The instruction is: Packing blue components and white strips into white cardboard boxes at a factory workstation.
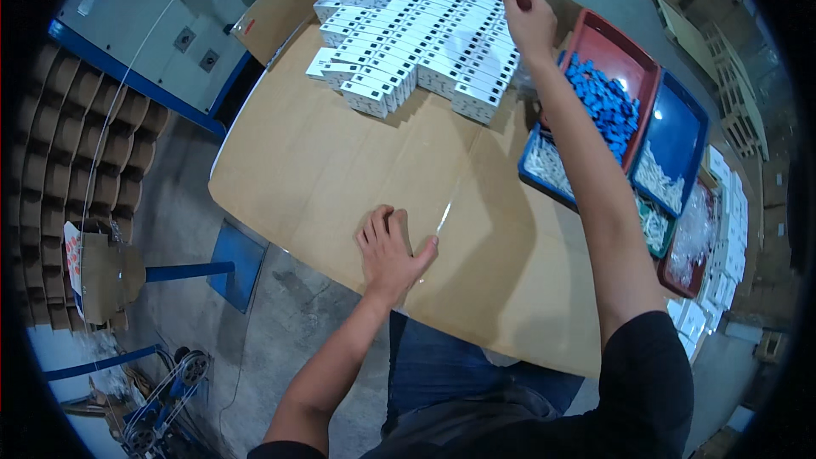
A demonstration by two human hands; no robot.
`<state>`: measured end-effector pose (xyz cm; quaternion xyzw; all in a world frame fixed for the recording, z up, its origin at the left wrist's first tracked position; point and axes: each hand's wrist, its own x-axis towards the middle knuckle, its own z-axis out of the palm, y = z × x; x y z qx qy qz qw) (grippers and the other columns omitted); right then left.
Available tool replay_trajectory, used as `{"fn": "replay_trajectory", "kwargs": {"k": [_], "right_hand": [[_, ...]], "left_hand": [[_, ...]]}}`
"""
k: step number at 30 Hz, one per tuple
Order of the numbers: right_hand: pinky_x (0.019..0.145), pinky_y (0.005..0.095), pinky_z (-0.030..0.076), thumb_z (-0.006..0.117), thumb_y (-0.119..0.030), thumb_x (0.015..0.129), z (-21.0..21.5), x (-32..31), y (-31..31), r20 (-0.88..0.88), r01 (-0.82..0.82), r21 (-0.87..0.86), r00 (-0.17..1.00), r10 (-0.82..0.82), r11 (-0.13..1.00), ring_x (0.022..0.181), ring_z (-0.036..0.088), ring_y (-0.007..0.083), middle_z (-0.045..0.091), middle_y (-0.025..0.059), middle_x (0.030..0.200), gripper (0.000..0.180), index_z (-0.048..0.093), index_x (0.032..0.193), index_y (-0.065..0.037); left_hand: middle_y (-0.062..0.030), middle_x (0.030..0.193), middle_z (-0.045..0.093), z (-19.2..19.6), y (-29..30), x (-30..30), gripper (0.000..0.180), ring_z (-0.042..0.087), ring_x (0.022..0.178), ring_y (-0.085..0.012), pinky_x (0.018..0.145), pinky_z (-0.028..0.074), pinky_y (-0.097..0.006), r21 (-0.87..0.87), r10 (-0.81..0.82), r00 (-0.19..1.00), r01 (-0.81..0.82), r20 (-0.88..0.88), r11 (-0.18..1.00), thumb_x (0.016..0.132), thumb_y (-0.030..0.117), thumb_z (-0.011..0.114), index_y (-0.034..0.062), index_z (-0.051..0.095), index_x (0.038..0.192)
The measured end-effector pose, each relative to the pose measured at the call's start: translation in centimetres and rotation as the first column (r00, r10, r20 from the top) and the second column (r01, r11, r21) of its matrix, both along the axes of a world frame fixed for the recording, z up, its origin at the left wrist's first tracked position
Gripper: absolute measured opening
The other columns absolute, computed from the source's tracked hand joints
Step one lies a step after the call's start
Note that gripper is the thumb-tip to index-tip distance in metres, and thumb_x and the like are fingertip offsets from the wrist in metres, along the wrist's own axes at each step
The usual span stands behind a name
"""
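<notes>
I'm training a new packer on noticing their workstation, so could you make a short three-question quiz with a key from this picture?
1. What colour is the tray that holds the small blue pieces?
A) green
B) red
C) yellow

2. True or false: the right hand is nearer to the white boxes than the left hand is.

3. Fill in the missing word: the boxes stand on a brown surface made of ____.

Key: 1. B, red; 2. true; 3. cardboard.
</notes>
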<state>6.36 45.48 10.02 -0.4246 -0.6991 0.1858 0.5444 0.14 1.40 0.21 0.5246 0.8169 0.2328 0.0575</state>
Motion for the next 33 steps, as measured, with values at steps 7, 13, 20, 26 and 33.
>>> {"fn": "replay_trajectory", "kwargs": {"k": [7, 13, 20, 26, 33], "right_hand": [[0.067, 0.026, 0.052, 0.067, -0.014, 0.099, -2.4, 17.9, -21.6, -0.123, -0.322, -0.378, 0.947, 0.298, 0.868, 0.074, 0.064, 0.009, 0.069, 0.0032, 0.084, 0.014, 0.068, 0.099, 0.0], [0.069, 0.0232, 0.052, 0.064, -0.013, 0.102, -6.3, 28.4, -37.0, -0.258, -0.31, -0.652, 0.949, 0.182, 0.692, 0.079, 0.063, 0.0079, 0.07, 0.0012, 0.092, 0.012, 0.069, 0.102, -0.002], [0.067, 0.0223, 0.052, 0.066, -0.016, 0.102, -8.3, 36.5, -46.7, -0.258, -0.243, -0.766, 0.964, 0.061, 0.595, 0.081, 0.065, 0.0065, 0.071, 0.0004, 0.095, 0.013, 0.07, 0.107, -0.005], [0.071, 0.0248, 0.055, 0.068, -0.017, 0.101, -7.6, 40.1, -47.9, -0.318, -0.246, -0.661, 0.948, 0.032, 0.709, 0.084, 0.067, 0.0096, 0.073, 0.0022, 0.095, 0.017, 0.071, 0.108, -0.003], [0.075, 0.0302, 0.055, 0.07, -0.019, 0.097, -7.2, 49.2, -47.4, -0.171, 0.144, -0.492, 0.951, -0.258, 0.859, 0.087, 0.071, 0.015, 0.074, 0.0082, 0.094, 0.02, 0.072, 0.104, 0.0]], "left_hand": [[-0.0169, 0.133, 0.05, -1.1, -0.6, 0.9, 0.066, 0.043, 0.131, -0.0356, 0.11, 0.031, -0.05, 0.079, 0.009, 0.996, -0.002, -0.087, 0.997, 0.079, 0.049, 0.074, 0.0048, 0.056, 0.126], [-0.0149, 0.133, 0.052, -2.4, -1.5, -0.4, 0.065, 0.045, 0.131, -0.0333, 0.111, 0.031, -0.048, 0.124, 0.021, 0.99, -0.003, -0.143, 0.992, 0.08, 0.047, 0.075, 0.0063, 0.057, 0.127], [-0.0141, 0.123, 0.063, -5.3, -0.2, -1.2, 0.064, 0.056, 0.118, -0.0323, 0.105, 0.042, -0.045, 0.422, -0.018, 0.959, -0.108, 0.284, 0.9, 0.089, 0.037, 0.075, 0.0061, 0.053, 0.141], [-0.0101, 0.126, 0.063, -6.4, -1.1, -4.6, 0.041, 0.059, 0.118, -0.0213, 0.102, 0.047, -0.035, 0.376, -0.073, 0.62, -0.375, 0.781, 0.848, 0.105, 0.029, 0.06, -0.0006, 0.058, 0.133], [-0.0033, 0.092, 0.064, -3.2, -10.3, 10.7, 0.034, 0.055, 0.073, -0.0078, 0.06, 0.042, -0.024, 0.205, -0.192, 0.111, -0.121, 0.975, 0.971, 0.105, 0.032, 0.057, 0.0025, 0.063, 0.12]]}}
